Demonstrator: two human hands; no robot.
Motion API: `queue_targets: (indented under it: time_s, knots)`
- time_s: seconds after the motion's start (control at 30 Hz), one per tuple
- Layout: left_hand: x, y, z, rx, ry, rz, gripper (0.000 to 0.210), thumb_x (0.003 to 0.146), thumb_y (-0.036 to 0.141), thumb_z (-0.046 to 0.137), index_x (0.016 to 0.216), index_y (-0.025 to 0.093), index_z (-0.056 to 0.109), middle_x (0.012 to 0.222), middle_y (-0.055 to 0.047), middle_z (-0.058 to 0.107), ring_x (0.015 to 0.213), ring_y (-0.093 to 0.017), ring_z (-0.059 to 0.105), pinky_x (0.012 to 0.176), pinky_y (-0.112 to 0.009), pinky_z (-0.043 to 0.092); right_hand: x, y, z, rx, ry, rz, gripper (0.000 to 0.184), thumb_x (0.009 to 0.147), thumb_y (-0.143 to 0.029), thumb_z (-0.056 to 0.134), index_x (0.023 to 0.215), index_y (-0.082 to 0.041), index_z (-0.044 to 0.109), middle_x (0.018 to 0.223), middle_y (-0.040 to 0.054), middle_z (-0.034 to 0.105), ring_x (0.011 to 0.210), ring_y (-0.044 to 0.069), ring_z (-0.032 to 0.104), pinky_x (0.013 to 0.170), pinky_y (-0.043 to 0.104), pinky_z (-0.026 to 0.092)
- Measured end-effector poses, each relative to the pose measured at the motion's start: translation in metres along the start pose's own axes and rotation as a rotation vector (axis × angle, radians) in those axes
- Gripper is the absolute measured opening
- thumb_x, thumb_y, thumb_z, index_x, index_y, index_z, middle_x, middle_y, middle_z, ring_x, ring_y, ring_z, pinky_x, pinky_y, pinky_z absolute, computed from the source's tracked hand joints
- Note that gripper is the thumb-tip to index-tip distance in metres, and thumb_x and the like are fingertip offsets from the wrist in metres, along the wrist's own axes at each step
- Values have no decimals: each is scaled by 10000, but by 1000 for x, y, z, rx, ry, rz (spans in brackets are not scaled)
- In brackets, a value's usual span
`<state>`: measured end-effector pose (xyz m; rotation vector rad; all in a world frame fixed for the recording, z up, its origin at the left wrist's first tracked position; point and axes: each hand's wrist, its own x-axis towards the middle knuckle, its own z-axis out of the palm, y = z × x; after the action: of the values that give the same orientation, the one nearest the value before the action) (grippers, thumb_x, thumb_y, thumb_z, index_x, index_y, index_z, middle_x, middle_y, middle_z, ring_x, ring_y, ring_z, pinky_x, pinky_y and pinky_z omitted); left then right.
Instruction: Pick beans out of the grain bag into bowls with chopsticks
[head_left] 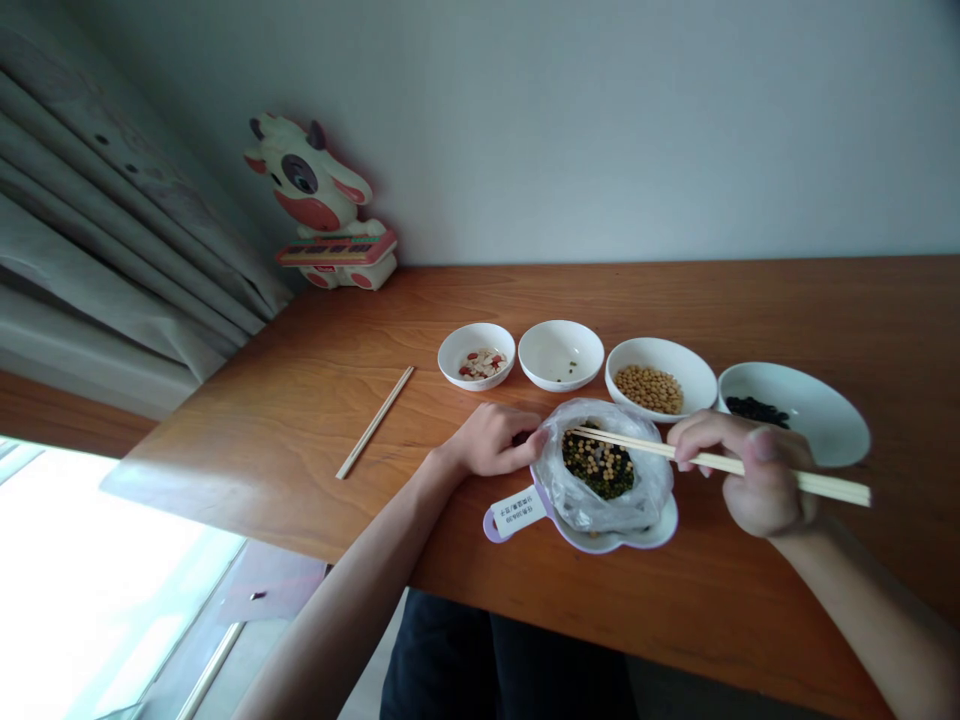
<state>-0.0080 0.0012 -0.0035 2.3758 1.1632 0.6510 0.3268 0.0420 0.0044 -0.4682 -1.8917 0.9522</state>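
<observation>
Item: clear plastic bag (651, 480), mouth open, seated in a lilac-rimmed dish (596, 550) near the table's front edge, before me. Contents: mixed beans (598, 465), yellow among small dark green ones. Dish handle points left, bearing a printed label (519, 511).

Wooden chopsticks (630, 443), one pair: gripped in my right hand (757, 475), tips over the beans at the bag's mouth.

My left hand (495, 440): fingers curled, thumb at the bag's left edge; whether it pinches the plastic, I cannot tell.

White bowls, four, in a row behind the bag. From left: first bowl (451, 356), pale and red pieces; second bowl (546, 353), a few small bits; third bowl (694, 375), yellow beans; fourth bowl (825, 420), black beans.

Second pair of chopsticks (375, 422): lying left of my left hand.

Cow toy (326, 200) with keyboard: far left corner of the wooden table (247, 430), by a curtain (112, 230).
</observation>
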Motion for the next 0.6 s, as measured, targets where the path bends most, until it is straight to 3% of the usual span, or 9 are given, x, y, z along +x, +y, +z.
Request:
queue_targets:
  time_s: [0.13,0.3,0.47,0.6]
  knots:
    - [0,0,0,11,-5,-13,477,1094,454,394,715,177,480,642,2,538,557,-104,415,563,-275,300,-1,1,3,-2,47,-41,555,1101,-342,295,824,-169,744,781,95,716,668,174,636,566,318,455]
    - [0,0,1,9,-5,-16,464,1096,448,399,740,172,510,660,0,558,563,-102,427,572,-273,312,-3,0,1,-39,132,-24,646,1095,-456,309,715,-183,754,704,93,710,676,201,665,631,354,495]
    - [0,-3,3,37,-6,1,477,1100,449,380,754,168,550,707,-31,621,612,-123,510,603,-282,337,1,1,1,-40,194,36,689,1055,-563,356,636,-188,754,617,91,681,582,189,613,545,348,451]
    - [1,-5,4,58,-3,21,492,1104,458,362,766,167,570,718,-41,638,606,-127,515,597,-284,332,4,0,3,-85,229,96,694,1066,-529,336,629,-181,747,607,86,676,536,165,577,493,326,410]
